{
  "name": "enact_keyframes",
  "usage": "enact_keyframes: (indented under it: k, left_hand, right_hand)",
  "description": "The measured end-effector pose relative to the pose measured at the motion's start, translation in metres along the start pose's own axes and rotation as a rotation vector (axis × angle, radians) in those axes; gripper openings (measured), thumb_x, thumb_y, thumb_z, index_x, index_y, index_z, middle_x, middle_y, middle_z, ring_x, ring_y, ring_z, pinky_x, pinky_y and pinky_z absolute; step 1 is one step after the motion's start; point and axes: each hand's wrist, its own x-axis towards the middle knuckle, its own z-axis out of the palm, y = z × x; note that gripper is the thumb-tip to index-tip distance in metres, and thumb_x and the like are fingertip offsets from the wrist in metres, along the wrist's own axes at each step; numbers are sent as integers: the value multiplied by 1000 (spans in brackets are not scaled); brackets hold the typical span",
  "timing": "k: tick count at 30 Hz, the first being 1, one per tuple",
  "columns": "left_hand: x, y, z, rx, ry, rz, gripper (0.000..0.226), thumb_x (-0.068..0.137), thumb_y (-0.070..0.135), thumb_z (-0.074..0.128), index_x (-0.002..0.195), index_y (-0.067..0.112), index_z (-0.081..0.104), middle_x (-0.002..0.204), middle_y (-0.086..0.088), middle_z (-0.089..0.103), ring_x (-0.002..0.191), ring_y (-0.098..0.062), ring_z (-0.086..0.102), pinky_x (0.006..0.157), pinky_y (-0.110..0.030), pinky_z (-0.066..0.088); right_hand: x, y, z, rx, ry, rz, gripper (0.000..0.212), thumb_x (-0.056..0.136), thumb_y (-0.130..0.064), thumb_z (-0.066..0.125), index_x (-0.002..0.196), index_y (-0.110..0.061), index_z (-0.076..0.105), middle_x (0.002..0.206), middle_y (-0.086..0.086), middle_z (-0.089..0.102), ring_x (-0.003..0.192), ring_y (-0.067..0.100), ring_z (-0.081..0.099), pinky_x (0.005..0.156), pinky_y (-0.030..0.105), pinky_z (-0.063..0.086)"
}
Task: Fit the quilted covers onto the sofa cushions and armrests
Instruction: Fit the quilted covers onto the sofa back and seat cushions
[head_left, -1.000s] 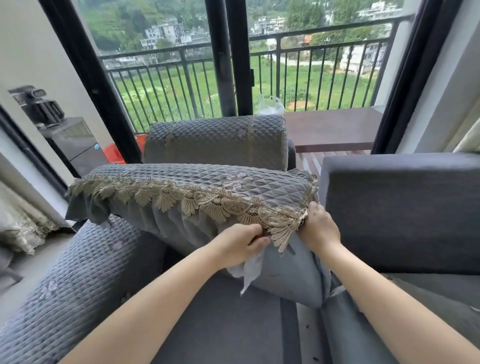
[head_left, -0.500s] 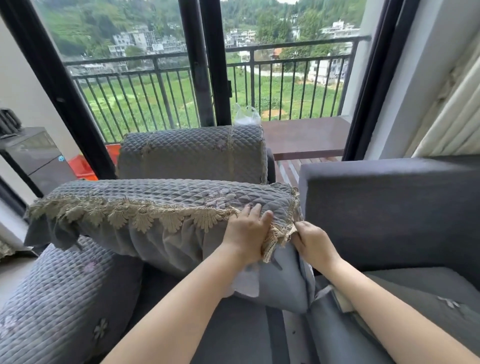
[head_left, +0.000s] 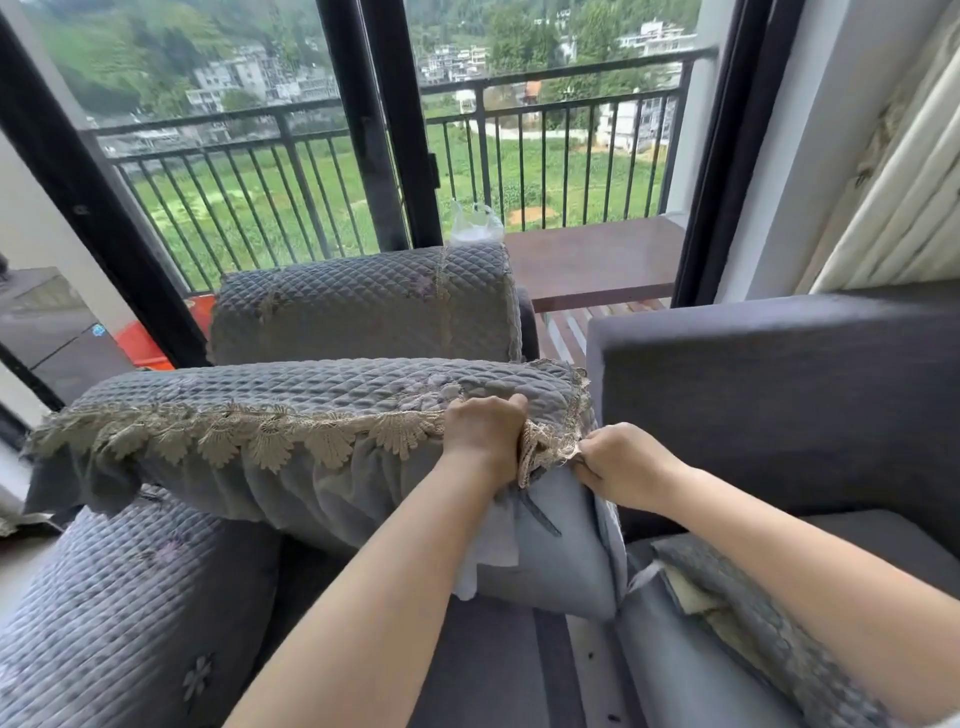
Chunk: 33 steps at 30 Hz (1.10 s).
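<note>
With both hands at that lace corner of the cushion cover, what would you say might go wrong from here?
1. The left hand and right hand bunch the lace trim at one corner; a hard pull might tear it.
2. The quilted cover could sit skewed, since the cushion shows bare below that corner.
3. The loose tie may get trapped inside.

Left hand (head_left: 485, 436) hides part of the lace trim (head_left: 249, 434). Right hand (head_left: 621, 465) fingertips are tucked under fabric. Quilted cover (head_left: 779, 639) cut off at bottom edge.
</note>
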Motion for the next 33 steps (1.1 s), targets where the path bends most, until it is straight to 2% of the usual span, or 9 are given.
enact_keyframes:
  k: [3, 12, 14, 18, 21, 23, 26, 30, 33]
  left_hand:
    - [10, 1, 0, -21, -11, -33, 58, 77, -3, 55, 130, 19, 43, 118, -7, 60, 114, -26, 56, 115, -48, 19]
    - [-3, -16, 31, -96, 284, -28, 61, 62, 16, 74, 113, 13, 41, 115, -7, 55, 107, -25, 54, 86, -38, 48]
    - [-14, -21, 50, -63, 385, -93, 81, 26, 28, 84, 93, 18, 40, 89, -1, 66, 81, -20, 62, 64, -32, 54]
    - [-27, -20, 71, -22, 476, -72, 76, 32, 33, 82, 93, 20, 39, 93, -3, 41, 81, -20, 38, 60, -27, 52]
    - [-27, -31, 67, -127, 398, -16, 84, 26, 35, 84, 95, 19, 39, 93, -1, 39, 83, -18, 40, 60, -25, 54]
    - [-31, -43, 57, -197, 293, 30, 85, 41, 36, 85, 110, 13, 42, 106, -4, 49, 98, -20, 48, 85, -23, 49]
    - [-44, -62, 36, -221, 93, 115, 68, 78, 24, 68, 134, 4, 35, 136, -9, 38, 129, -23, 32, 108, -22, 20]
    - [-71, -68, 44, -199, 137, 136, 61, 43, 17, 85, 97, 1, 63, 88, -12, 64, 79, -31, 65, 63, -30, 54]
    - [-84, -65, 43, -322, 61, 71, 51, 75, 20, 67, 121, 5, 51, 113, -9, 55, 103, -28, 56, 84, -30, 48]
  right_hand:
    - [3, 5, 8, -66, 19, -23, 43, 69, -29, 36, 32, -9, 44, 30, 4, 45, 25, 10, 45, 28, 16, 30]
    - [3, -6, -4, 127, -363, 308, 22, 93, -22, 36, 97, -12, 54, 106, 6, 58, 102, 26, 57, 79, 31, 44]
    - [2, -5, -24, 212, -200, 385, 12, 88, -17, 44, 77, -15, 50, 90, 4, 56, 87, 25, 56, 66, 29, 40]
    - [10, -9, -52, 412, 125, 377, 9, 87, -7, 53, 87, -6, 61, 89, 8, 59, 84, 24, 55, 64, 27, 36]
    - [35, -25, -43, 470, -206, 189, 36, 97, -18, 40, 131, -9, 47, 140, 6, 43, 129, 20, 37, 104, 29, 30]
    - [55, -34, -31, 325, -397, 130, 47, 100, -30, 28, 145, -18, 25, 156, 0, 13, 144, 16, 9, 118, 37, 7]
    - [74, -40, -22, 126, -491, 137, 54, 99, -44, 21, 148, -27, 8, 157, -2, -2, 145, 17, -3, 115, 48, -1]
    - [73, -49, -19, 81, -463, 179, 53, 97, -47, 18, 147, -31, 8, 157, -5, 2, 145, 17, 4, 115, 47, 8]
    - [70, -53, -15, 67, -417, 184, 52, 97, -47, 19, 147, -33, 11, 157, -7, 6, 144, 17, 8, 115, 44, 10]
